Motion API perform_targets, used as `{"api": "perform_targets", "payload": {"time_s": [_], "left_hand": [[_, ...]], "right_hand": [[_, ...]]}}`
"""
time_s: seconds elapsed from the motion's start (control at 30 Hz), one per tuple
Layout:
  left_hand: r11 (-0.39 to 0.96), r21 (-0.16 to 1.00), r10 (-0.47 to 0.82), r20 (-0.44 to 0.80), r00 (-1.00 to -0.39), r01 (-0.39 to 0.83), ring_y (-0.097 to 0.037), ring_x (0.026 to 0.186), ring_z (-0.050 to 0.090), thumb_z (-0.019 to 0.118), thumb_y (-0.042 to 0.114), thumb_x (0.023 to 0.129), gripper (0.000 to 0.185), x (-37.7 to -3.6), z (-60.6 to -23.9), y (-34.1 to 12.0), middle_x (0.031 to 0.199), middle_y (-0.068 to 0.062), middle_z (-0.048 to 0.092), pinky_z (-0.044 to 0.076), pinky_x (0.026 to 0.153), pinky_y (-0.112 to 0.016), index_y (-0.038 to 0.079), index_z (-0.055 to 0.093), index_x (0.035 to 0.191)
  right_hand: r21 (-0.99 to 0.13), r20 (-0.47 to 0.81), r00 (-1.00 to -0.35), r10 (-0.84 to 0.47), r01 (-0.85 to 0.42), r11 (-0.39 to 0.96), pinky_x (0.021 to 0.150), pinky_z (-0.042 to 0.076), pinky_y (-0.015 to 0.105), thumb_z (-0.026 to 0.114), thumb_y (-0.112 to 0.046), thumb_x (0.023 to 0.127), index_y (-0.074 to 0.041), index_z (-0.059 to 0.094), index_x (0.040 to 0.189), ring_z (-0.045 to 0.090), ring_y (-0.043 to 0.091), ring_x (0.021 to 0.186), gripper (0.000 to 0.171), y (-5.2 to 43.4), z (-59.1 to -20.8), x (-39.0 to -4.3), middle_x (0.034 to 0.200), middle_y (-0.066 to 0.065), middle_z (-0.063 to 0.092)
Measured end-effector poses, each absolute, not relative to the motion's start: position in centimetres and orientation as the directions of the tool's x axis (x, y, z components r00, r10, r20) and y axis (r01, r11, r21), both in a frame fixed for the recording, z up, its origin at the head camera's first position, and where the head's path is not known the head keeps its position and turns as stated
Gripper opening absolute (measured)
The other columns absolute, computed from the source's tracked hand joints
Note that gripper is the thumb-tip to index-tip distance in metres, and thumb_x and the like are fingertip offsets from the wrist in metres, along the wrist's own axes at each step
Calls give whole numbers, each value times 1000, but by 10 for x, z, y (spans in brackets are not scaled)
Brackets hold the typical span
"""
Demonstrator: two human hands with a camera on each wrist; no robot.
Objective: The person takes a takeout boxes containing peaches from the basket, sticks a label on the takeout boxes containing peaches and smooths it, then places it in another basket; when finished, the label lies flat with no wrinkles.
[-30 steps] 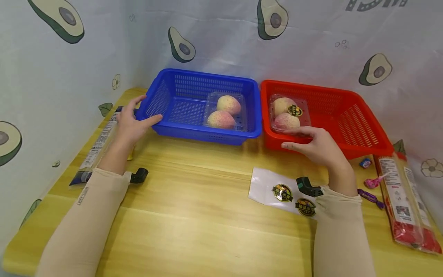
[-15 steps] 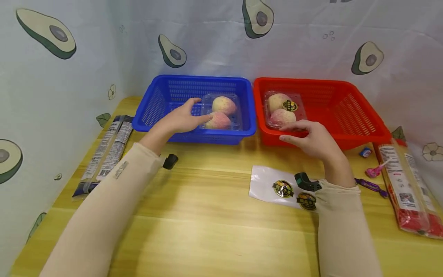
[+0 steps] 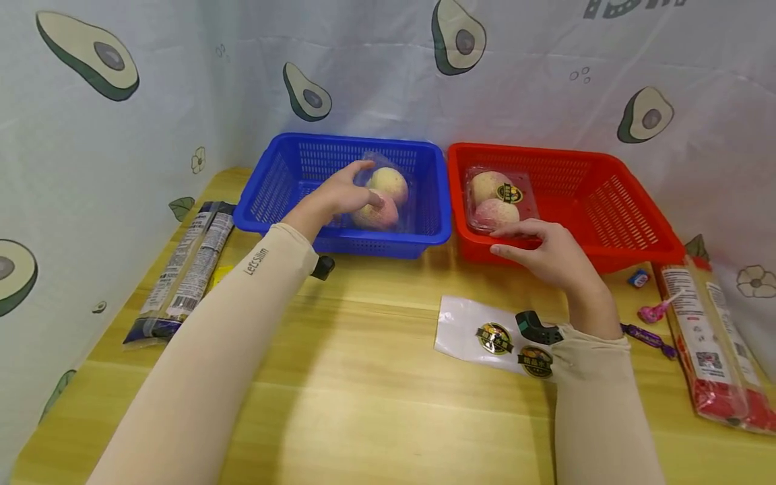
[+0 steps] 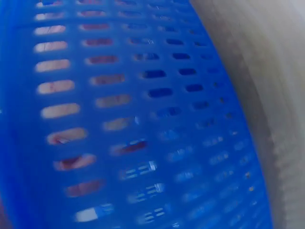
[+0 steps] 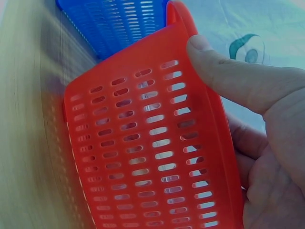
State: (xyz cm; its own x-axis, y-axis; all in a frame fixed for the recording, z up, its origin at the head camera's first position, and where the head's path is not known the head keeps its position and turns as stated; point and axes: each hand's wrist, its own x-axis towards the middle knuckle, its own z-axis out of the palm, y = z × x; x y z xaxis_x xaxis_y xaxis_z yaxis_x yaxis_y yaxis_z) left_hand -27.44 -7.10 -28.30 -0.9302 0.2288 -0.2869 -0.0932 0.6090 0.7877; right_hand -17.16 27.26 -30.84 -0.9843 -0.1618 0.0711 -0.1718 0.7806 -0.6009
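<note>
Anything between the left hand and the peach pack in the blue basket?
Nothing visible. The left hand is past the blue basket's near rim and overlaps the peach pack in the head view; whether it touches is unclear.

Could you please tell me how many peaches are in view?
4: in the blue basket, a near peach and a far peach; in the red basket, a front peach and a back peach. Others could be hidden.

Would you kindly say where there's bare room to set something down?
Bare yellow wooden tabletop lies between the left beige sleeve and white sticker sheet; the red plastic basket looks bare at right. Crowded: right edge, with wrapped sweets and red plastic packets.
</note>
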Motion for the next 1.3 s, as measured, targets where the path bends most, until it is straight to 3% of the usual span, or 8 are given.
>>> {"api": "perform_targets", "payload": {"time_s": [0.17, 0.33, 0.47, 0.67, 0.77, 0.93, 1.13, 1.3], "left_hand": [[565, 822, 133, -182, -974, -76, -26, 136, 42, 68, 24, 94, 67, -275, -277, -69, 158, -5, 36, 47, 101, -45, 27, 41, 155], [471, 881, -53, -7, -999, -32, -20, 121, 54, 62, 24, 96, 45, -275, -264, -76, 137, -5, 57, 51, 92, -35, 19, 61, 141], [355, 925, -152, 198, -968, 134, -15, 112, 54, 62, 24, 95, 33, -268, -247, -88, 128, 0, 62, 48, 88, -29, 18, 70, 126], [111, 892, -176, 453, -874, 439, -13, 74, 47, 72, 15, 88, 21, -235, -224, -100, 102, -1, 65, 40, 66, -28, 14, 74, 109], [31, 888, -130, 459, -879, 459, -15, 77, 50, 74, 11, 87, 21, -211, -225, -103, 105, -4, 66, 43, 65, -26, 11, 76, 108], [-41, 926, 18, 377, -926, 376, -18, 88, 56, 75, 6, 88, 30, -171, -260, -105, 114, -6, 69, 50, 70, -23, 1, 73, 117], [-33, 986, 132, 164, -978, 161, -16, 91, 57, 73, 6, 89, 34, -147, -317, -107, 121, -7, 66, 53, 74, -23, -2, 69, 122], [9, 1000, 167, -8, -986, -7, -16, 94, 57, 70, 9, 92, 36, -147, -349, -111, 115, -9, 64, 52, 77, -23, -4, 66, 125]], "right_hand": [[-589, 73, -985, -157, -169, 790, 92, 48, 58, 74, -33, 94, -7, 70, 127, 46, 39, 117, 43, 274, -309, -169, 127, 20, 60], [-589, 76, -986, -150, -166, 791, 91, 48, 55, 73, -33, 94, -8, 70, 127, 47, 37, 116, 42, 274, -310, -170, 126, 18, 61], [-591, 80, -984, -156, -173, 788, 91, 49, 54, 74, -33, 93, -8, 70, 126, 47, 37, 116, 42, 273, -311, -171, 126, 18, 61], [-591, 65, -986, -151, -160, 791, 91, 48, 54, 74, -35, 93, -9, 70, 127, 46, 37, 117, 43, 270, -309, -175, 126, 17, 61], [-596, 60, -987, -148, -154, 788, 93, 48, 56, 75, -33, 93, -8, 70, 127, 46, 38, 117, 43, 269, -309, -175, 127, 18, 61], [-602, 66, -986, -156, -164, 781, 93, 48, 55, 75, -31, 92, -7, 70, 127, 47, 38, 117, 42, 265, -311, -175, 127, 19, 61], [-602, 78, -984, -161, -175, 779, 89, 48, 52, 74, -34, 93, -9, 71, 125, 47, 38, 115, 41, 265, -311, -173, 125, 17, 61], [-589, 86, -984, -154, -174, 789, 88, 48, 51, 73, -34, 94, -9, 71, 125, 47, 36, 114, 40, 268, -309, -171, 124, 16, 61]]}}
